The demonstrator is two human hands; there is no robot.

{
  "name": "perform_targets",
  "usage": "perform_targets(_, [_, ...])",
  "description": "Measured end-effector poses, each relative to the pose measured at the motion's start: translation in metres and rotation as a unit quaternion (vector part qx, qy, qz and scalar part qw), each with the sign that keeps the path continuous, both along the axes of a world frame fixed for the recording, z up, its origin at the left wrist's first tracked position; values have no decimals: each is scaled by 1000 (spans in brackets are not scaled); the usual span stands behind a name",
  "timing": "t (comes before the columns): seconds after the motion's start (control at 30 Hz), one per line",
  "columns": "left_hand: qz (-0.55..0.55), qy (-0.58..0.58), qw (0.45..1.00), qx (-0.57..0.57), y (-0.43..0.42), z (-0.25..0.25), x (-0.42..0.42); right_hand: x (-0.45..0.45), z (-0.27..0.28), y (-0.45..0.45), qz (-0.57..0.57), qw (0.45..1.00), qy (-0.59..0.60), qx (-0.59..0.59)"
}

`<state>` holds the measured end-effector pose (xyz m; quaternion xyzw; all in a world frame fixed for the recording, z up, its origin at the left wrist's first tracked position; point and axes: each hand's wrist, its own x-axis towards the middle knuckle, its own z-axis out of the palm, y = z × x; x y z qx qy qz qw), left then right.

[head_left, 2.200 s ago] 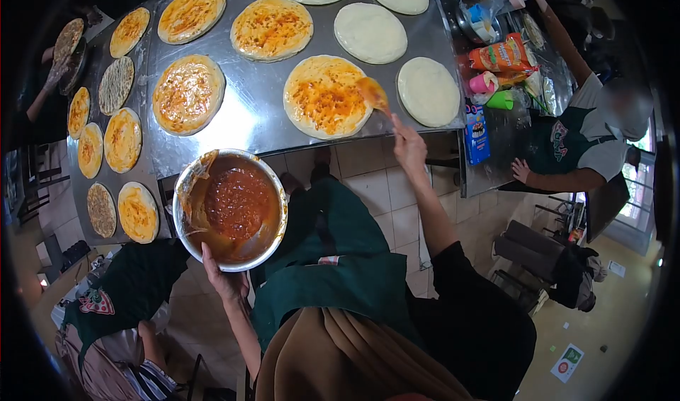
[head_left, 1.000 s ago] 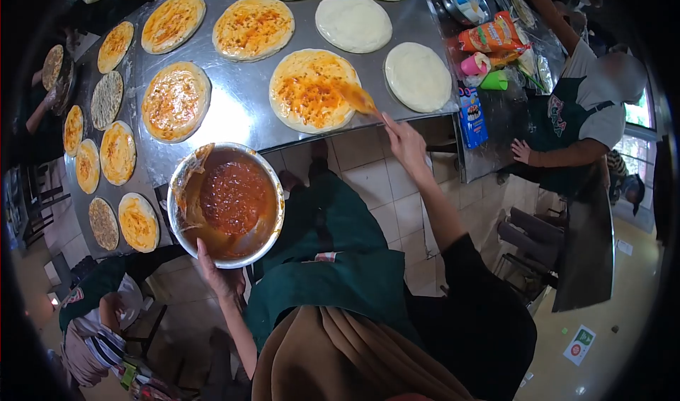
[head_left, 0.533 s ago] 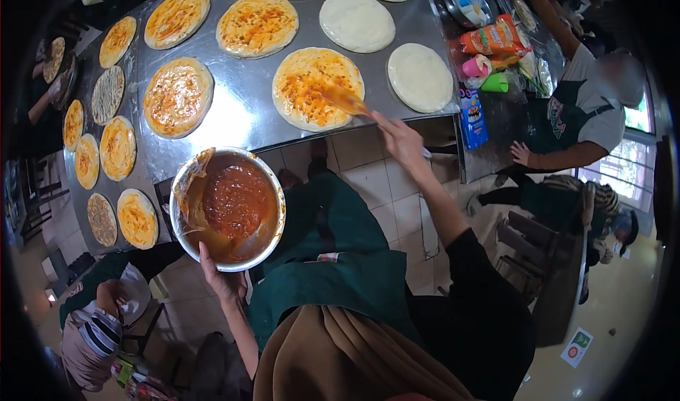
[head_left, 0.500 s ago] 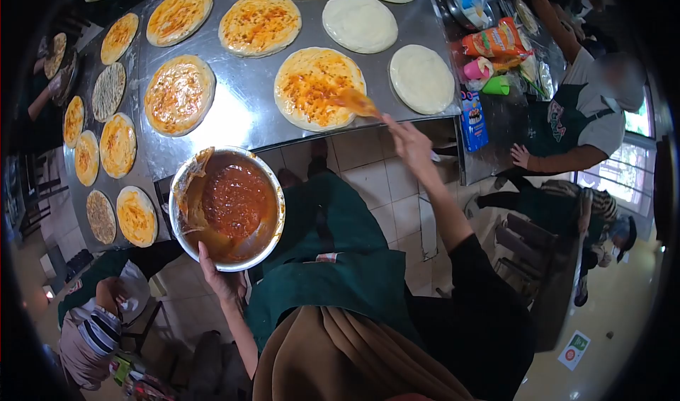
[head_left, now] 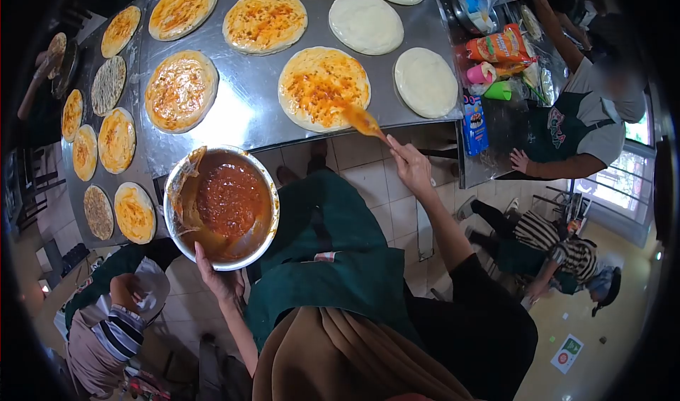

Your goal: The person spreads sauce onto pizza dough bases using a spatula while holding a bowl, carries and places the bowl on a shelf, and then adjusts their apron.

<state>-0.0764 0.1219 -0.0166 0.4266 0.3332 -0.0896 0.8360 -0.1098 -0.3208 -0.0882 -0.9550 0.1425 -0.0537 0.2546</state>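
My left hand [head_left: 221,277] grips the lower rim of a metal bowl [head_left: 273,220]. Chunky red-orange sauce [head_left: 228,201] fills its middle, and a smeared plastic film [head_left: 185,188] clings to its left side. In my right hand [head_left: 411,167] is a sauce-coated spatula [head_left: 363,120], its head over the lower right edge of a flat dough round [head_left: 322,82] partly spread with sauce. Whether the spatula touches the dough, I cannot tell. Right of it lies a plain dough round [head_left: 426,82]; another plain round [head_left: 365,24] lies above. A sauced round [head_left: 180,92] is to the left.
The steel table [head_left: 244,111] carries several more topped rounds on its left. On the right, a side table [head_left: 489,169] holds a blue box [head_left: 474,123], an orange packet [head_left: 499,45], and pink and green cups [head_left: 499,90]. Other people in aprons stand around.
My right hand and the spatula have shifted slightly down and right, toward the dough's lower edge. The bowl sits slightly further left in view. In the right background, a person in stripes has moved.
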Motion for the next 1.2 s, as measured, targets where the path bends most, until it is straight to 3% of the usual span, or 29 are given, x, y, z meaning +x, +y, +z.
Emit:
perform_targets(0.1, [-11, 6, 1000, -9, -2, 2, 3, 22, 10, 10, -25, 999, 29, -5])
perform_targets(0.2, [-26, 6, 1000, -7, -3, 1, 5, 63, -10, 16, -44, 999, -28, -2])
perform_targets(0.33, [-29, -20, 999, -17, -5, 3, 6, 28, -19, 53, 35, 998, -31, 47])
perform_targets(0.4, [-19, -11, 1000, -18, -7, 4, 4, 11, -4, 63, 39, 997, 0, 65])
perform_targets(0.5, [-32, 0, 999, -20, -8, 8, 5, 29, -2, 34, -52, 998, -10, 40])
perform_targets(0.6, [-43, -7, 999, -7, -10, 6, 5, 20, -21, 40, -38, 997, -32, 58])
perform_targets(0.73, [-37, -10, 999, -4, -11, 5, 4, -1, -6, 67, 14, 997, -8, 70])
perform_targets(0.93, [-49, 14, 999, 7, -10, 8, 4, 34, -19, -6, -69, 997, -22, -9])
perform_targets(1.07, [-44, -5, 999, 5, -10, 6, 1, -18, -32, 46, -72, 994, -33, 80])
perform_targets(1.2, [-42, 2, 999, 7, -8, 5, 2, -15, -18, 81, -57, 994, -19, 95])
